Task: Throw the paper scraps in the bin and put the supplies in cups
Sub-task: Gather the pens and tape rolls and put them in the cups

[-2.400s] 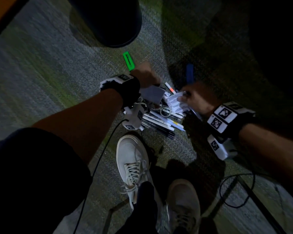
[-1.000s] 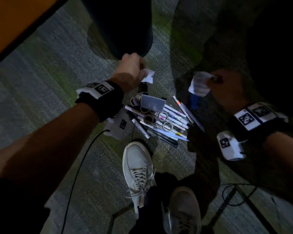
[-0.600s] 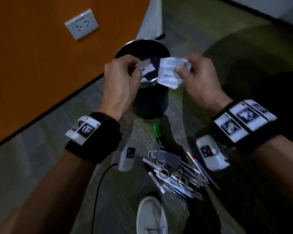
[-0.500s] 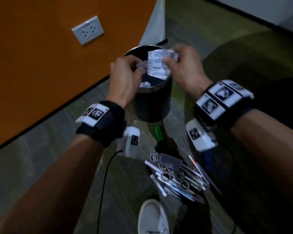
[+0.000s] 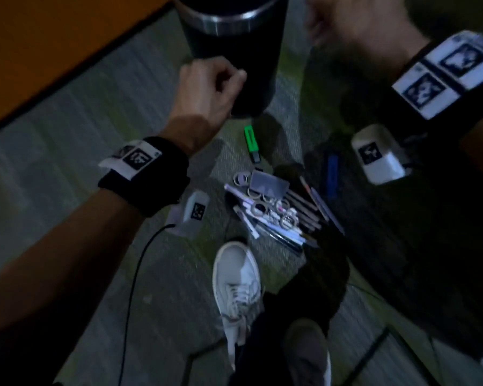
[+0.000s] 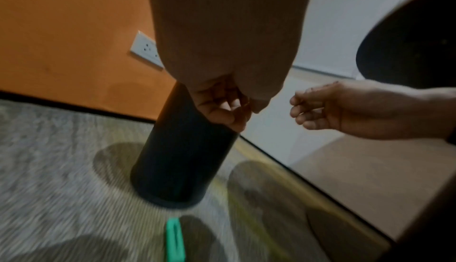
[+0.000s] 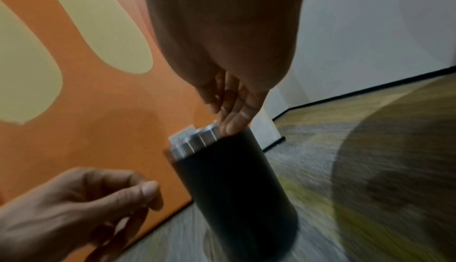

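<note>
Head view: dim, motion-blurred. Black bin (image 5: 229, 48) with metal rim stands on the carpet (image 5: 67, 135) by the orange wall (image 5: 53, 37); its top is cut off by the frame, inside not visible. Left hand (image 5: 207, 90) hangs in front of the bin, fingers loosely curled, nothing seen in them. Right hand (image 5: 354, 20) is blurred at the top edge, partly cropped; fingers hard to read here. Supplies pile (image 5: 276, 210) of pens, rings and a grey card lies on the carpet just ahead of a white shoe (image 5: 236, 277); single items too smeared to tell. Green marker (image 5: 251, 142) lies between pile and bin, blue marker (image 5: 332, 174) right of the pile. No cups or scraps in view.

Left wrist view: left hand fingers (image 6: 222, 108) curled loose, empty, in front of the bin. Right hand beside, fingers bent, holding nothing. Wall socket (image 6: 146, 50) half hidden behind the wrist.

Right wrist view: right hand fingers (image 7: 231, 110) hang slightly apart near the rim; contact unclear. Left hand low left, empty.
</note>
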`<state>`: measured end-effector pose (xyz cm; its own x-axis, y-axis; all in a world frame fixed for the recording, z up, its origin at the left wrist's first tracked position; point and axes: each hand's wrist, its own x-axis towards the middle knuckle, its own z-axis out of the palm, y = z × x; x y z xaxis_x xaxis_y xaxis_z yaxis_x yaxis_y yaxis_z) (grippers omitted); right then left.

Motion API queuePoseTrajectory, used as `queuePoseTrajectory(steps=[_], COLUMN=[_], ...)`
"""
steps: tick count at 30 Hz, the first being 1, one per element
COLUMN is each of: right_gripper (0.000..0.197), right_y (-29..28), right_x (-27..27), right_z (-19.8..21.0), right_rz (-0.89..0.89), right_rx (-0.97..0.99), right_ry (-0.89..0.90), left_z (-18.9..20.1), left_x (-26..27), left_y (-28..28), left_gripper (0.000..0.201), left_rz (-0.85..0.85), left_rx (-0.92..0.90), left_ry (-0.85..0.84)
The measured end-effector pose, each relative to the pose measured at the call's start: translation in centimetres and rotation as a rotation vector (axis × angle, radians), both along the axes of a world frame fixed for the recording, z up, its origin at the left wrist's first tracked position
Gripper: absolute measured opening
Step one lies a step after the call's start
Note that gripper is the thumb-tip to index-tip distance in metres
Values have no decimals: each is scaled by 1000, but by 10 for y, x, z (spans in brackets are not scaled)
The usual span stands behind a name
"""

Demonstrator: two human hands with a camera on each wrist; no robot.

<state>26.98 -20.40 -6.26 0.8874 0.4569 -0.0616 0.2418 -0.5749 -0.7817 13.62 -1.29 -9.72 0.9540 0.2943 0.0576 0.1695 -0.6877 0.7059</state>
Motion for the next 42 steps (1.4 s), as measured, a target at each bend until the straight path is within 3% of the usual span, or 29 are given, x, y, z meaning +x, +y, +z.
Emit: queuePoseTrajectory(steps=[2,4,7,9,11,14,17,20,23,25,27,29,32,34,37,42], right_gripper=[33,36,19,12,12,11,27,36,26,28,34,29,16,26,33,26], right_y=[-25,-47,-77,-91,-98,-97,-86,-79,-83,-85,-86,-85,-78,-73,-68,-71], right_x=[-31,-62,-102,-127,-147,-167,-184,-198,-206,-202,-189,-176,-166,-167,-168,-164], right_z=[-21,-54,-109,-140,-164,-185,-194,-196,-203,-205,-203,-202,-208,-216,-221,-237], right_rz=[90,172,293,326,306,225,230,319,310,201,14,-80,59,168,140,213], right_rx=[36,-103,-394,-494,-540,-535,-551,-648,-641,-559,-490,-454,-496,-581,-637,-684], right_ry=[90,210,306,311,321,319,304,277,313,302,261,209,191,178,211,339], left_z=[-33,-64,-101,-118,-127,-135,-140,-150,-167,-179,-189,-195,-196,-192,-189,-191], left_x=[-17,-36,-59,-71,-82,-92,-107,-128,-137,-134,-130,-125,-120,-118,-116,-114], left_y=[-15,-30,-46,-53,-55,-42,-28,-39,-55,-63,-72,-80,-89,-95,-103,-106], left_gripper=[35,35,33,42,38,26,28,32,34,28,20,24,38,31,15,22], left_rz=[-92,-212,-366,-457,-498,-375,-166,-157,-111,-20,96,179,277,307,319,256], left_rx=[26,71,73,147,246,240,151,-4,-69,-117,-275,-429,-588,-655,-738,-584], left_ry=[124,256,449,578,636,656,667,822,901,905,878,850,818,794,779,783])
